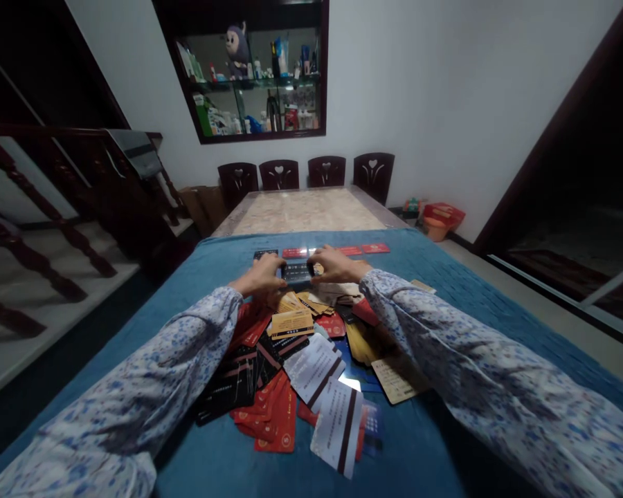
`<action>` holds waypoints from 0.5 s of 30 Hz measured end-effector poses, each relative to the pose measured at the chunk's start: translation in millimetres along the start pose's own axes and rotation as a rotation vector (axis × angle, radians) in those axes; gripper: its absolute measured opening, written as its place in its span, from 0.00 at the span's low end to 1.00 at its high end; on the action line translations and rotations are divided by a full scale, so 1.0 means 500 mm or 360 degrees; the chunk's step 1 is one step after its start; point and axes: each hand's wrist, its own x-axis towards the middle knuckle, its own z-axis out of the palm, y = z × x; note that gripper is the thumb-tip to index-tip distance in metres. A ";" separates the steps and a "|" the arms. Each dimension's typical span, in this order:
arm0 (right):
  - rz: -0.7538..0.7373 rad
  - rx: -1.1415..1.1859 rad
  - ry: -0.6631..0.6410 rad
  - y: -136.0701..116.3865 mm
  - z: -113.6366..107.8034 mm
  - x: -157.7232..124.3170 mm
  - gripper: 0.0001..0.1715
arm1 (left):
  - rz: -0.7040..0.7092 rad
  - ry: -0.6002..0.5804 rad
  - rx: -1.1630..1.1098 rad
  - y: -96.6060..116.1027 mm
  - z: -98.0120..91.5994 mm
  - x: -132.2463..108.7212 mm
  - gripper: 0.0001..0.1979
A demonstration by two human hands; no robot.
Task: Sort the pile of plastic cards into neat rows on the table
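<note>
Over the far part of the card pile, my left hand (262, 275) and my right hand (336, 265) face each other with fingers curled. Between them is a dark card (295, 271) with light print, pinched at its two short ends; whether it is one card or a stack I cannot tell. Nearer me lie mixed loose cards: yellow cards (291, 324), black cards (228, 387), red cards (275, 418) and white cards with a dark stripe (337, 425). Beyond my hands, a black card (266, 254) and several red cards (375, 248) form a row.
A blue cloth (187, 277) covers the near table, and the marbled tabletop (311, 209) extends beyond it. Several dark chairs (327, 171) stand at the far end. A wooden railing (57, 228) is at left; a red bag (443, 213) sits on an orange bin at right.
</note>
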 end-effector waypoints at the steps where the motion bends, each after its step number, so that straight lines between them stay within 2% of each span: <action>1: 0.0005 -0.0006 -0.0015 -0.005 -0.002 0.008 0.22 | -0.0010 0.0013 -0.0017 -0.008 0.000 0.001 0.23; 8: 0.0032 -0.0010 -0.0063 -0.026 -0.007 0.066 0.27 | -0.0090 0.0017 -0.0037 -0.055 -0.003 0.003 0.22; 15: -0.0012 -0.0019 -0.0077 -0.031 0.002 0.124 0.21 | -0.0147 -0.0006 -0.0069 -0.106 0.002 0.018 0.21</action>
